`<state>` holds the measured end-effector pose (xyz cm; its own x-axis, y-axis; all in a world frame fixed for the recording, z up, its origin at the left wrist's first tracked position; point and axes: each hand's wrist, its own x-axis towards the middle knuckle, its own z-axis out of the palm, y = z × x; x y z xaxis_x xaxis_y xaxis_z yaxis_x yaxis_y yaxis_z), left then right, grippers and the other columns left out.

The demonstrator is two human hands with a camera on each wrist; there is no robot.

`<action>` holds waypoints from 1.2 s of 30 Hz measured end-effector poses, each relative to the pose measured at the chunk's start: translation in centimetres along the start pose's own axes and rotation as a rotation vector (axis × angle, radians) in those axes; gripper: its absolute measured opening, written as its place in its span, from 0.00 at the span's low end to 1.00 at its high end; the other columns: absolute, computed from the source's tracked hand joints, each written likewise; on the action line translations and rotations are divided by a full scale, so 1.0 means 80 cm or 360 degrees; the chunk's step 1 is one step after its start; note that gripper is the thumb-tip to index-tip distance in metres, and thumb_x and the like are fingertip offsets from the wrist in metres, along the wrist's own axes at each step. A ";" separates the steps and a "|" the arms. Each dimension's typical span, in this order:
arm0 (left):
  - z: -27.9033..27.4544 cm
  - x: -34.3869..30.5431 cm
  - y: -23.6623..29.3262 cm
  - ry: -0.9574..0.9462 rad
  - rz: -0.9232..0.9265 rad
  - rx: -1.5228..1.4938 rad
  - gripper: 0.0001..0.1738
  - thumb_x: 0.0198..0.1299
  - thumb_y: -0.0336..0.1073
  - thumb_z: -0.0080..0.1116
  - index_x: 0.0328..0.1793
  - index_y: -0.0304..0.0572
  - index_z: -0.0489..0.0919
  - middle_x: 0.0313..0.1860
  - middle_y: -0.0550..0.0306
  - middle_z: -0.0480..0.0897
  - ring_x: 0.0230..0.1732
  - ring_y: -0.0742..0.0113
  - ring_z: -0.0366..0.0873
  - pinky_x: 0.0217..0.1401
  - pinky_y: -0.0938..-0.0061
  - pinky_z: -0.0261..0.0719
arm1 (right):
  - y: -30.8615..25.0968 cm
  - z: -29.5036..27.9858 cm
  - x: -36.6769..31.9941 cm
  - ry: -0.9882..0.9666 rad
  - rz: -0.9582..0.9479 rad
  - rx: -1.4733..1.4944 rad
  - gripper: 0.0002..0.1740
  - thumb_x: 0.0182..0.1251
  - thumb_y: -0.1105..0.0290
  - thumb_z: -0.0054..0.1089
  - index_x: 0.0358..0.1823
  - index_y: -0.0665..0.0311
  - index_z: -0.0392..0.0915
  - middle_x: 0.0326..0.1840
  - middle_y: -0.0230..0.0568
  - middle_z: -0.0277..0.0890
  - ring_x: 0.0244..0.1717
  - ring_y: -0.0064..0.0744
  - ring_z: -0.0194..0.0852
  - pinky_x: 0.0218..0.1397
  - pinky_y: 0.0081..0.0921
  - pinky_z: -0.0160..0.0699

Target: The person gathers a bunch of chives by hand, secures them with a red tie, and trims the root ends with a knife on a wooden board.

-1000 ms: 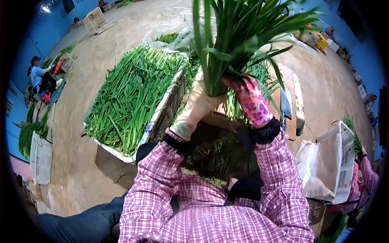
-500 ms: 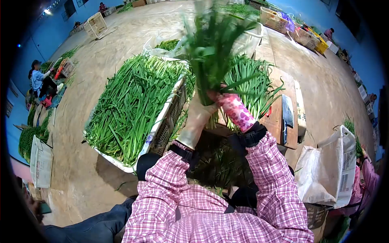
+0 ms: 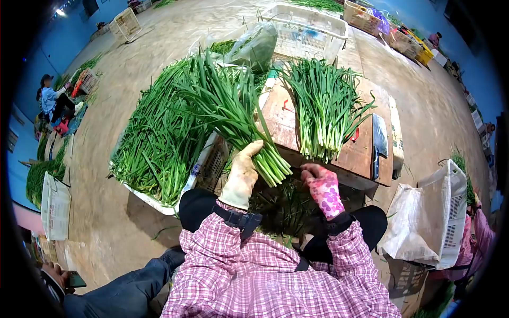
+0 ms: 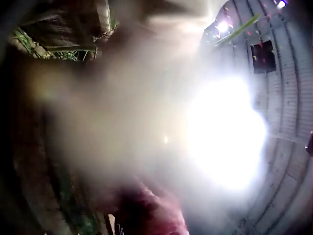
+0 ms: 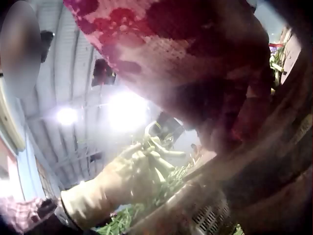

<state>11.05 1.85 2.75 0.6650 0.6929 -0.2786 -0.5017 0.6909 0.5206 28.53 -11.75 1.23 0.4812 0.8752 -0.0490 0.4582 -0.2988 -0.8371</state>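
My left hand, in a cream glove, grips a bunch of garlic chives near its pale cut ends. The leaves slant up and left over a crate heaped with loose chives. My right hand, in a pink floral glove, is at the near edge of a wooden board, its fingers loosely bent with nothing seen in them. On that board lies a second pile of chives, pale ends toward me. In the right wrist view the left glove holds pale stems; glare blurs the left wrist view.
A cleaver lies on the board's right side. Beyond the board stand a white plastic crate and a clear plastic bag. Another crate with a white sack stands at right. A person's jeans-clad leg reaches in at lower left.
Both hands held the bunch upright in front; now the left alone has it, lowered and tilted left. The right hand has let go and come down toward the board's near edge.
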 end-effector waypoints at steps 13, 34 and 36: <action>-0.010 0.001 -0.027 0.0250 0.0118 -0.0028 0.12 0.70 0.36 0.57 0.52 0.36 0.82 0.44 0.51 0.87 0.41 0.57 0.88 0.46 0.58 0.90 | -0.037 0.009 -0.002 0.0367 -0.1007 -0.0694 0.17 0.56 0.69 0.68 0.49 0.54 0.84 0.48 0.39 0.80 0.53 0.46 0.77 0.62 0.45 0.70; -0.051 0.039 -0.006 0.0465 0.0360 -0.0284 0.10 0.67 0.33 0.61 0.52 0.40 0.83 0.45 0.54 0.87 0.43 0.58 0.87 0.54 0.58 0.86 | 0.027 -0.010 0.010 -0.0313 -0.0828 -0.1614 0.06 0.48 0.64 0.67 0.27 0.54 0.80 0.35 0.37 0.78 0.42 0.42 0.78 0.51 0.44 0.71; -0.047 0.037 0.001 0.0478 0.0425 -0.0220 0.10 0.67 0.33 0.61 0.51 0.40 0.83 0.45 0.55 0.87 0.43 0.59 0.87 0.53 0.59 0.87 | 0.036 -0.016 0.010 -0.0523 -0.0467 -0.1760 0.07 0.55 0.64 0.65 0.35 0.54 0.83 0.43 0.39 0.81 0.49 0.43 0.78 0.52 0.45 0.72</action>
<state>10.91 4.72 -1.08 0.3209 0.8667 -0.3819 -0.7175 0.4857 0.4993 31.17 -12.40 -0.56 0.1095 0.9724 -0.2062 0.9925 -0.0955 0.0768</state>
